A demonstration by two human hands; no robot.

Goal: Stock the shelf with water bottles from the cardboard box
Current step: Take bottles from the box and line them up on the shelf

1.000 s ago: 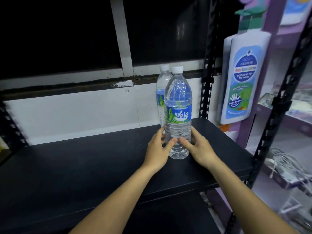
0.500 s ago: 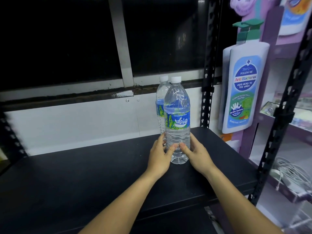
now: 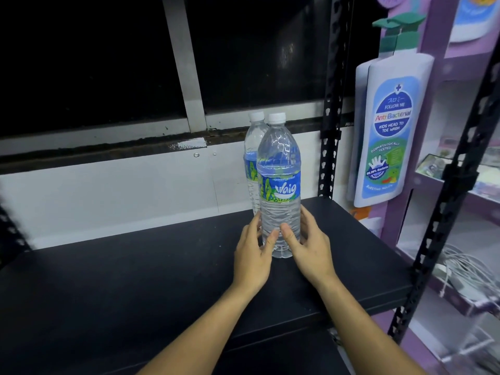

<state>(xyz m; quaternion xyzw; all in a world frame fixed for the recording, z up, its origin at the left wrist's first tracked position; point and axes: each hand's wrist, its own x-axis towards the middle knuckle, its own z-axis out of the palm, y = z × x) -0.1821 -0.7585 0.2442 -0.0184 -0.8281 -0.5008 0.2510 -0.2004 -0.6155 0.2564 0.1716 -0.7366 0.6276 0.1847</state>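
A clear water bottle (image 3: 279, 169) with a white cap and a blue-green label stands upright on the black shelf (image 3: 130, 288), right of centre. My left hand (image 3: 253, 255) and my right hand (image 3: 308, 250) wrap its lower part from both sides, thumbs in front. A second water bottle (image 3: 252, 147) of the same kind stands just behind it to the left, partly hidden. The cardboard box is out of view.
A black perforated upright (image 3: 331, 109) rises at the shelf's back right corner and another upright (image 3: 449, 212) at the front right. A large cardboard wash-bottle display (image 3: 389, 125) and purple shelving stand to the right. A white wall and dark window lie behind.
The bottle has been slid a little deeper onto the shelf, closer to the bottle behind it. Both hands have stayed around its base.
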